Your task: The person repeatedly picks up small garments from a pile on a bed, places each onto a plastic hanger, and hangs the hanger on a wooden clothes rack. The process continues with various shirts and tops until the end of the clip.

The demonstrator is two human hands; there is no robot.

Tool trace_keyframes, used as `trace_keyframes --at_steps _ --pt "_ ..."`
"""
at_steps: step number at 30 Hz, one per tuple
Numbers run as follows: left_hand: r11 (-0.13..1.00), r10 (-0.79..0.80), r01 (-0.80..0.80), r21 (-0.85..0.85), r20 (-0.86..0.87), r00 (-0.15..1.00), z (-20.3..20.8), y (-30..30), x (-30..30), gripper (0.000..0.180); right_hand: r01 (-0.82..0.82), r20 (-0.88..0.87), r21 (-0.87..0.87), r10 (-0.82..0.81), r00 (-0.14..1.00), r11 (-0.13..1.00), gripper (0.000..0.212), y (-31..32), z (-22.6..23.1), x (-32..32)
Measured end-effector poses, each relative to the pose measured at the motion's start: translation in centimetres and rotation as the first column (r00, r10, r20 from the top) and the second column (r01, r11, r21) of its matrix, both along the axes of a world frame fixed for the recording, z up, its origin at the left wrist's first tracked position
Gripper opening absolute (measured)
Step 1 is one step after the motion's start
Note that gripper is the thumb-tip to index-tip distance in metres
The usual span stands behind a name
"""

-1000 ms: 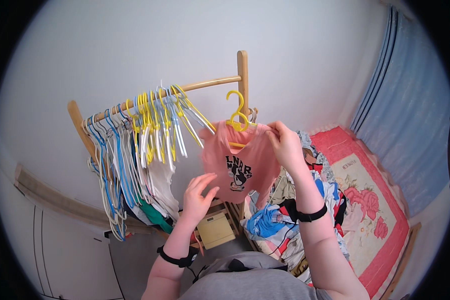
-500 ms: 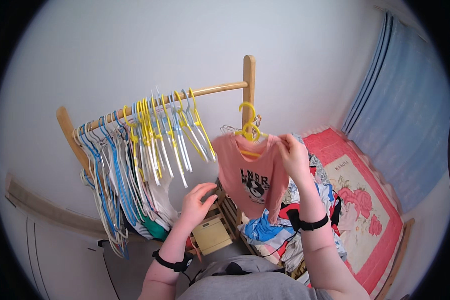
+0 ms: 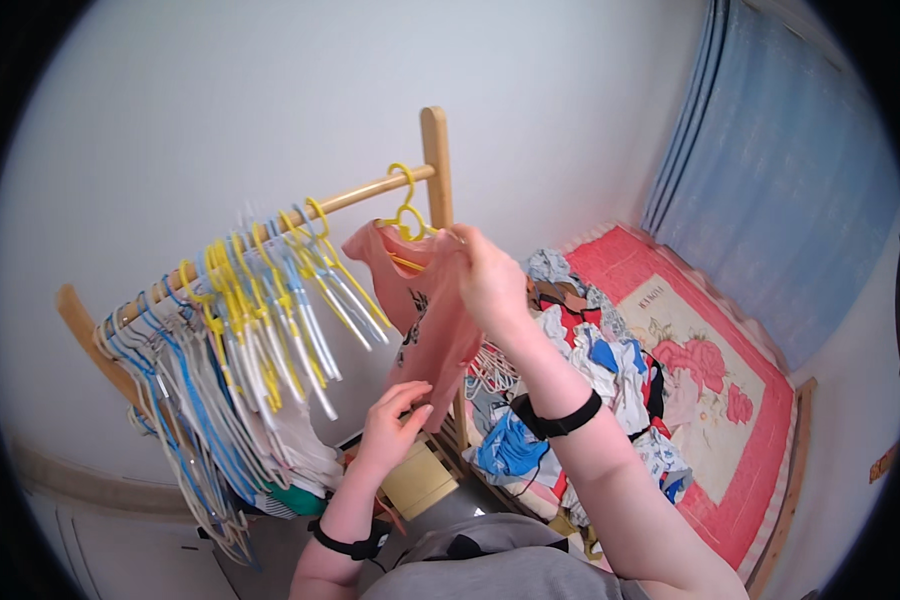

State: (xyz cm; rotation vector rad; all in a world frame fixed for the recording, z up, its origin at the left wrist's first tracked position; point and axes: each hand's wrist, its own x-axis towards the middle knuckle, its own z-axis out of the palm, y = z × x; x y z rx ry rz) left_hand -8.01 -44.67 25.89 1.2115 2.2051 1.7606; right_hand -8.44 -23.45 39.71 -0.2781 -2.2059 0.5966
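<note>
1. A plain white wall point(image 3: 270, 100) fills the top; a long pale-blue fabric curtain point(image 3: 780, 190) hangs at two o'clock.
2. At four o'clock spreads a red-and-cream rose-patterned bed cover point(image 3: 720, 470), carrying a tangled heap of mixed-colour clothes point(image 3: 625, 390) on its nearer side.
3. A light-brown wooden clothes rack point(image 3: 360, 193) slants from nine to twelve o'clock, its lower-left stretch crowded with thin white, blue and yellow hangers point(image 3: 260, 330).
4. The small pink fabric top point(image 3: 440, 320) with dark printing hangs near the dial's centre, just below the rail's bare end.
5. The bare right hand point(image 3: 490, 285) pinches its nearer shoulder; the bare left hand point(image 3: 395, 430), at seven o'clock, has parted, curved fingers beside the hem; contact is unclear.
6. The top's curved yellow plastic hanger point(image 3: 410, 186) has its hook at the rail, towards eleven o'clock, apparently over it. The step in hand looks like hanging the top; the next move probably calls for checking the hook is seated before the right hand lets go.
</note>
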Motion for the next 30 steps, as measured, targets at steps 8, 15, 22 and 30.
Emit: trace_keyframes --at_steps 8,15,22,30 --pt "0.999 -0.006 0.009 -0.045 0.065 0.998 -0.9 3.5 0.5 0.03 -0.256 0.071 -0.037 0.258 0.963 0.966 0.056 0.4 -6.1 4.0" --pt "0.968 -0.104 0.124 -0.216 0.102 0.989 -2.8 8.1 2.1 0.036 -0.288 0.35 -0.314 0.392 0.851 0.905 0.05 7.2 -16.0 11.0" --pt "0.909 -0.145 0.222 -0.352 0.231 0.962 -5.6 12.4 3.9 0.036 0.065 0.666 -0.477 0.312 0.677 0.876 0.034 21.5 -30.4 17.1" --pt "0.777 -0.248 0.377 -0.503 0.306 0.919 -6.8 19.0 7.5 0.037 0.468 0.777 -0.264 -0.101 0.621 0.843 0.04 37.7 -45.2 25.0"
